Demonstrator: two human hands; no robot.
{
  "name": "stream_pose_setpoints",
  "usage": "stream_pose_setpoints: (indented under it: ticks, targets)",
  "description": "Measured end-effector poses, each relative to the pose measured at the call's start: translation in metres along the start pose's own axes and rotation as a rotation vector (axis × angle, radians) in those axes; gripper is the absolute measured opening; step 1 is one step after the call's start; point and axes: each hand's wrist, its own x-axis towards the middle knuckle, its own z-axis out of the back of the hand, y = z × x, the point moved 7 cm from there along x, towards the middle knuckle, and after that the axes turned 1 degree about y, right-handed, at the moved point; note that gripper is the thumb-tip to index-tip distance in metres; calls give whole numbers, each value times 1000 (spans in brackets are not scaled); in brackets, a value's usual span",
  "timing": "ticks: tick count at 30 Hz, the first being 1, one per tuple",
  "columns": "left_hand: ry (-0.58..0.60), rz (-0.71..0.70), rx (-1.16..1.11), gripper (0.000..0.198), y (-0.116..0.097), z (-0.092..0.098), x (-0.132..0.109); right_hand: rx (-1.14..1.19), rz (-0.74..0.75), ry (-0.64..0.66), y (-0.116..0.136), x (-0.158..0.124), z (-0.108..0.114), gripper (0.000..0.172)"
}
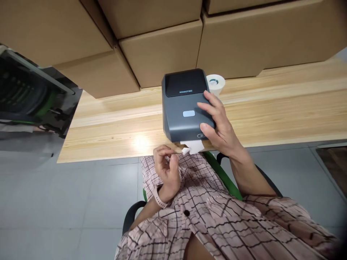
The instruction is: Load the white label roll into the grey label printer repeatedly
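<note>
A dark grey label printer [179,124] with a black glossy lid window and a pale blue front panel stands at the table's near edge. From its front slot hangs a strip of white label paper [197,146], with a small folded or torn bit at its left. My left hand [166,164], wearing a pale pink wristband, has curled fingers, and its index fingertip meets that white bit; how the thumb grips is partly unclear. Spread across the printer's right side and top, my right hand [221,126] rests with fingers apart, the thumb near the front button.
Behind the printer stands a white paper roll [216,82]. Cardboard boxes [162,54] are stacked along the back of the wooden table [116,126]. A dark machine [24,86] is at the left. I sit on a green and black chair [221,173] close to the table.
</note>
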Motion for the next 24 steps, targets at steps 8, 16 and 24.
stream_pose_setpoints:
  ticks: [8,16,24]
  targets:
    - [619,816,-296,52,34,-59,-1,-89,29,5,3,8,6,43]
    - [506,624,-202,46,43,-56,0,-269,30,89,9,12,7,39]
    - [536,613,-170,51,42,-58,6,-390,87,171,28,26,1,47]
